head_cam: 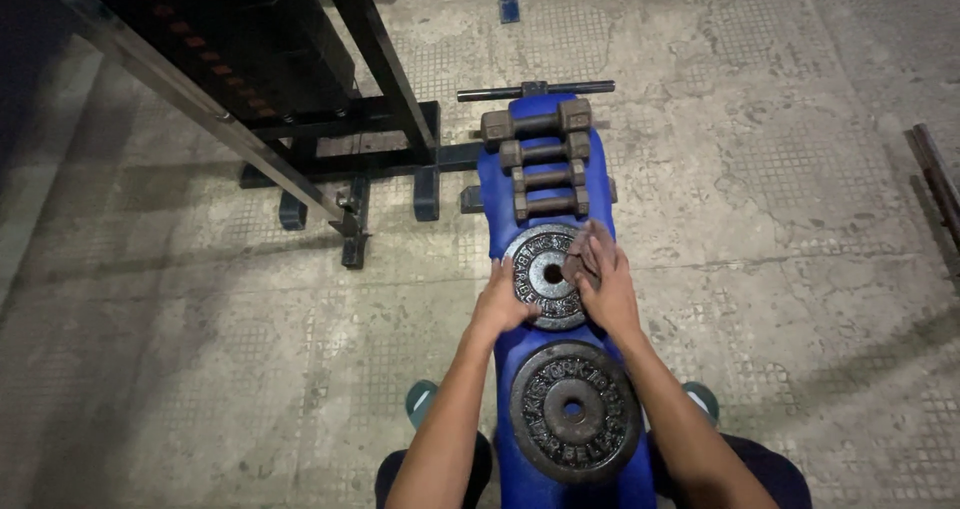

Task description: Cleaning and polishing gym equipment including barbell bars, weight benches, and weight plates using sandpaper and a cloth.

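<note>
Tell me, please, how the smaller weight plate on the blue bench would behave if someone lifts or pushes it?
The smaller weight plate looks like cast metal, so probably stiff and heavy for its size. Lying flat on the padded blue bench, it likely slides rather than rolls.

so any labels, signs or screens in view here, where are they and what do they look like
No packages, signs or screens.
Far weight plate: round dark metal, raised lettering around its face, on the blue bench under both hands.
Near weight plate: larger, round, dark, raised lettering ring, on the bench's near end.
</note>
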